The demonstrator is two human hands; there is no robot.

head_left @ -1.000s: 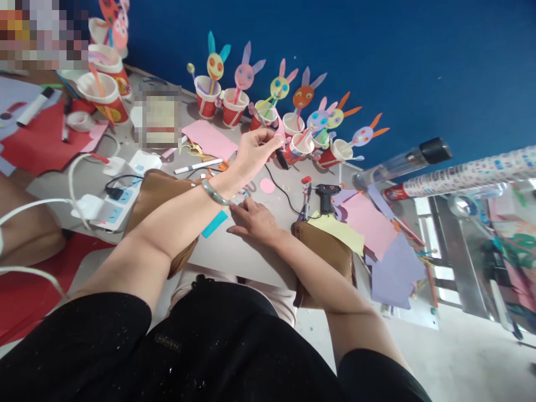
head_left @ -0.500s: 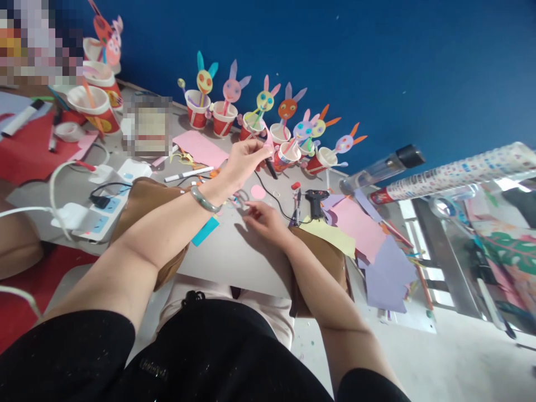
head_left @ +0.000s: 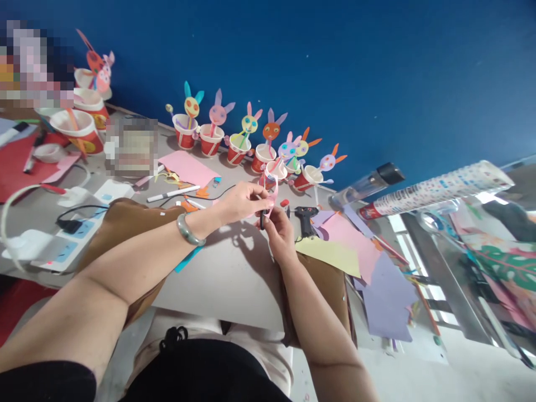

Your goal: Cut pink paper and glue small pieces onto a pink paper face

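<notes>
My left hand [head_left: 247, 202], with a bangle at its wrist, pinches a curved pink paper strip [head_left: 275, 192] above the table. My right hand [head_left: 280, 231] has come up against it, its thumb and fingers closed on a slim black object [head_left: 262, 219] just below the strip. What that object is, I cannot make out; part of it is hidden by the fingers. Behind my hands stands a row of red-and-white paper cups, such as the cup [head_left: 238, 148], with paper rabbit heads such as the orange rabbit [head_left: 271, 131] rising from them.
A black glue gun [head_left: 306, 219] lies right of my hands, beside yellow paper [head_left: 330, 255] and purple paper [head_left: 387, 296]. A white marker [head_left: 173, 194] and pink paper [head_left: 189, 167] are at left. A power strip [head_left: 77, 234] with cables sits further left; a clear tube [head_left: 364, 187] lies at right.
My right hand has risen from near the tabletop to meet my left hand and has closed on the black object. The left hand has lowered with the pink strip. The view has shifted.
</notes>
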